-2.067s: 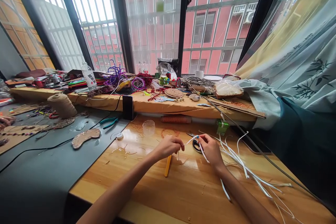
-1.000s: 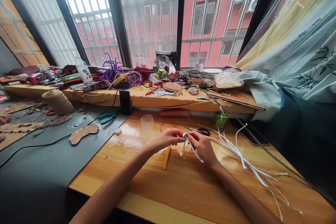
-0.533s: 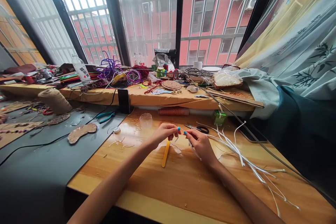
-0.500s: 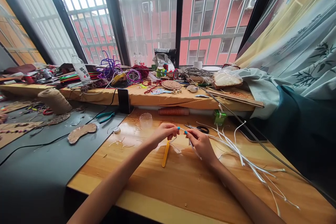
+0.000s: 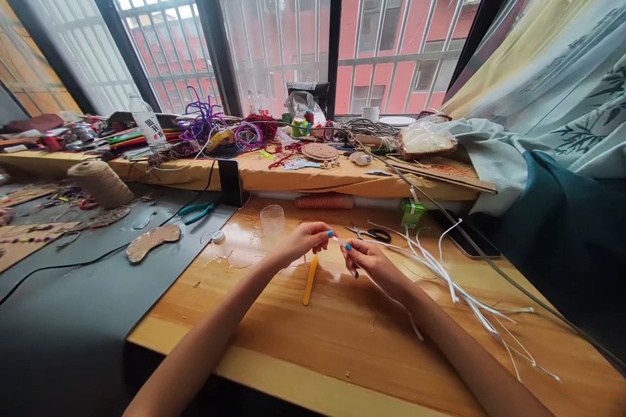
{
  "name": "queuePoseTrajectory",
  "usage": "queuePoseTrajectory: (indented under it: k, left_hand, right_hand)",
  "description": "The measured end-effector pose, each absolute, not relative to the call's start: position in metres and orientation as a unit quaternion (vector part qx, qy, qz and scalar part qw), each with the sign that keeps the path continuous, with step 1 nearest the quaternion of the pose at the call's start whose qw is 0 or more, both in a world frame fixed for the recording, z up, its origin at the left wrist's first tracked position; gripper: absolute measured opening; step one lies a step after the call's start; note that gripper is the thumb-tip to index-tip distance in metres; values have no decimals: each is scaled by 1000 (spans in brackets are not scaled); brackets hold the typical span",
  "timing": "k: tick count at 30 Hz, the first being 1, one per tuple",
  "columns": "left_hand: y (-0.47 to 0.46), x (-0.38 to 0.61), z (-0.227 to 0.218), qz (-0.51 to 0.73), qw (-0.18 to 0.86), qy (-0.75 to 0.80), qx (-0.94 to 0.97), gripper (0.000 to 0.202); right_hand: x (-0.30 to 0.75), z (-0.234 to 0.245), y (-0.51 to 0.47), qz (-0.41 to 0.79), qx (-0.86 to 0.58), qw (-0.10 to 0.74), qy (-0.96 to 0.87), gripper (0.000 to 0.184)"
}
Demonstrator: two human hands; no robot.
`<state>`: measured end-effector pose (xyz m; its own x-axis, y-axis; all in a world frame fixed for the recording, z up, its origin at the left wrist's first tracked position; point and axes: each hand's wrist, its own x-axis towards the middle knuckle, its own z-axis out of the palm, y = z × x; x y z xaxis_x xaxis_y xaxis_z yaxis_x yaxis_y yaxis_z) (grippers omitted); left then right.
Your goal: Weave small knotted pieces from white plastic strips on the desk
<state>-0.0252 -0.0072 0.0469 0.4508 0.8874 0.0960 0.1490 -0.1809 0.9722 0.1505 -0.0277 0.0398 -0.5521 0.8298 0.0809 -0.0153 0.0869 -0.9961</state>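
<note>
My left hand (image 5: 304,242) is closed, its thumb and finger pinching one end of a white cord (image 5: 414,324) above the wooden table. Close by on the right, my right hand (image 5: 375,262) pinches the same cord, and a short length spans the small gap between the hands. From my right hand the cord's tail runs down beside the wrist and forearm. An orange-yellow craft stick (image 5: 309,283) slants below my left hand; whether that hand touches its upper end I cannot tell. Black-handled scissors (image 5: 379,235) lie behind my right hand.
More white cords (image 5: 452,280) spread across the table's right side by a green box (image 5: 411,212). Behind my left hand stands a clear cup (image 5: 272,220). A cluttered shelf (image 5: 274,176) borders the back, and a dark cable (image 5: 443,212) crosses the right side.
The cord's tail has swung from below my right hand to beside its forearm. My right hand's lower fingers have loosened a little. Both hands still pinch the cord.
</note>
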Motion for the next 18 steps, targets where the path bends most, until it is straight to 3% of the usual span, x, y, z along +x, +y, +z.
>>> queuePoseTrajectory:
  k: [8, 18]
  left_hand:
    - [-10, -24, 50, 373, 518, 364, 678, 30]
    - [-8, -19, 39, 391, 553, 377, 632, 31]
  right_hand:
    - [154, 38, -25, 630, -332, 370, -597, 26]
    - [146, 26, -21, 569, -350, 407, -623, 25]
